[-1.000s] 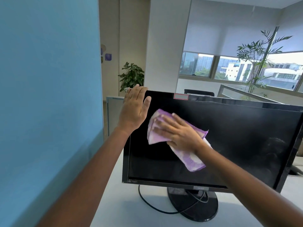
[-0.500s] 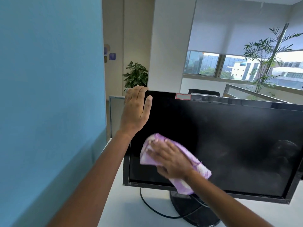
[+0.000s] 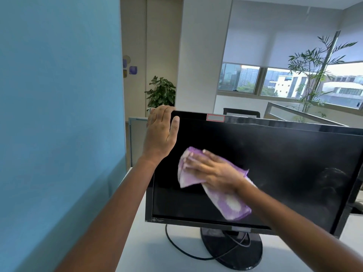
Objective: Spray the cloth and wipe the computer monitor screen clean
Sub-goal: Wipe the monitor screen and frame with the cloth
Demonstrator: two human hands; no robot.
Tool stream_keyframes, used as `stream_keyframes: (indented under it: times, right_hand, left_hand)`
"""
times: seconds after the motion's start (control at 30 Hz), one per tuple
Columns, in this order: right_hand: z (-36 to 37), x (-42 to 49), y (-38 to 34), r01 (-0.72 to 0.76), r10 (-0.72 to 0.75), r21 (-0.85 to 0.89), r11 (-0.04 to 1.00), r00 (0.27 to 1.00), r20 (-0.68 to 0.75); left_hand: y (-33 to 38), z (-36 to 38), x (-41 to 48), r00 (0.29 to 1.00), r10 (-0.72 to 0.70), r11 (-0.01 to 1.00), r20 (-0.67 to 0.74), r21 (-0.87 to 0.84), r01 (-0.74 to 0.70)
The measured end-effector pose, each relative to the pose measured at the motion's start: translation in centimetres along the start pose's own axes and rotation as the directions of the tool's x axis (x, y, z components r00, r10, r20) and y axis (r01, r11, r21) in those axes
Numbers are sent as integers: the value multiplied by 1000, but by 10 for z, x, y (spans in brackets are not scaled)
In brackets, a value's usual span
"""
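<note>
Mid-wipe: my right hand, fingers flat, presses the purple cloth on the monitor screen, centre-left of frame; my left hand grips its upper-left corner. Next, likely: the hazy right side.

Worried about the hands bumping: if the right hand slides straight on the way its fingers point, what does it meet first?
Probably the left hand, which holds the monitor at its top left corner; nothing else shows in between.
</note>
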State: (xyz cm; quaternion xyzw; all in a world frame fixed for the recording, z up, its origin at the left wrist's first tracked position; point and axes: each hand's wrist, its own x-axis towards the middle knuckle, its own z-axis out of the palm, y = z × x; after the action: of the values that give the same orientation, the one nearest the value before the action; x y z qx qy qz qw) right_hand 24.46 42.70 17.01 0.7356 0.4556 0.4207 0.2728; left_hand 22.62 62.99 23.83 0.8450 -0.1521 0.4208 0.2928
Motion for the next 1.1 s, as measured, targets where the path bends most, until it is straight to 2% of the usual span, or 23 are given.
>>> stream_keyframes:
  times: [0.13, 0.33, 0.53, 0.63, 0.7, 0.87, 0.93, 1.1]
  right_hand:
    - [-18, 21, 39, -176, 173, -53, 983, 983, -56]
    - [-17, 51, 14, -369, 361, -75, 927, 927, -101]
    - [-17, 39, 18, -394, 377, -109, 913, 914, -147]
    - [-17, 11, 25, -464, 439, -141, 875, 881, -176]
    - [-16, -13, 28, -557, 533, -134, 820, 827, -176]
    - [-18, -53, 29, -782, 766, -57, 621, 621, -163]
    - [-20, -47, 25, -832, 822, -2, 555, 549, -153]
    - [-22, 9, 3, -933, 950, 179, 311, 301, -83]
  left_hand:
    - [2, -1, 1, 1000, -4, 1000, -2, -3, 4]
    - [1, -3, -1, 1000, -10, 1000, -23, -2, 10]
    - [1, -4, 1, 1000, 1, 999, -14, 47, -1]
    - [1, -2, 0, 1000, -11, 1000, -19, 24, 12]
    - [-3, -1, 0, 1000, -16, 1000, -19, 2, 16]
    - [-3, 3, 0, 999, -9, 999, -42, -31, 8]
    - [-1, 5, 0, 999, -21, 999, -49, -46, 18]
    - [-2, 3, -3, 998, -51, 998, -41, -32, 49]
